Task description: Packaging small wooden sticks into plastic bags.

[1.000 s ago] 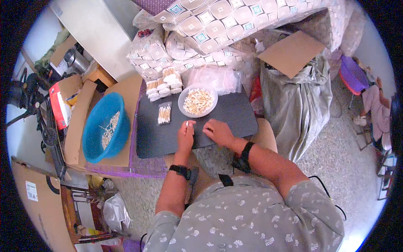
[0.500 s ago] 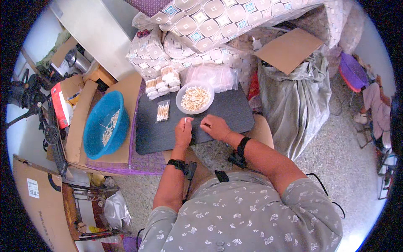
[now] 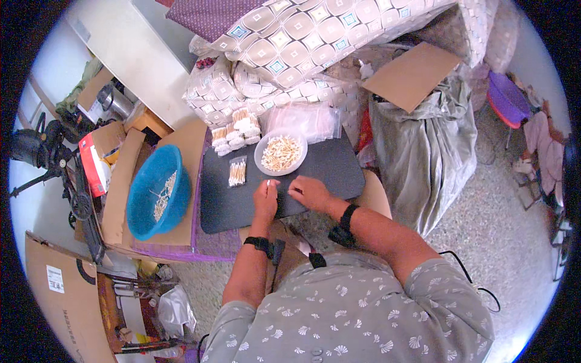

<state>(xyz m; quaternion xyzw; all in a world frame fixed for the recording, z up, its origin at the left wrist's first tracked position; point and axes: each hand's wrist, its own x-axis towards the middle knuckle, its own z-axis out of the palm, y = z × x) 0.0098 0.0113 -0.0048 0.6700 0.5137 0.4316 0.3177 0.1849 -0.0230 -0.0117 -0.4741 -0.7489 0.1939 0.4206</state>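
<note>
My left hand (image 3: 265, 198) is closed at the near side of a dark grey board (image 3: 340, 164), with the white tips of cotton swabs showing at its fingers. Just right of it, my right hand (image 3: 311, 194) has its fingers curled together; what they hold, if anything, is hidden. Beyond both hands stands a white bowl (image 3: 280, 173) heaped with loose cotton swabs. One small clear bag of swabs (image 3: 238, 172) lies flat left of the bowl. Behind that is a pile of bundled swabs (image 3: 237, 129), and flat clear plastic bags (image 3: 318, 121) lie at the board's far edge.
A blue basin (image 3: 138, 212) with loose swabs sits on cardboard to the left. Right of the board stands a large grey sack (image 3: 417, 151) topped with a cardboard sheet (image 3: 413, 75). Patterned covered bundles (image 3: 302, 45) rise behind. Another person sits at the far right.
The view has shifted slightly, so the board and basin appear a little lower. Both hands remain near the bowl, closed, with the right one slightly nearer the left.
</note>
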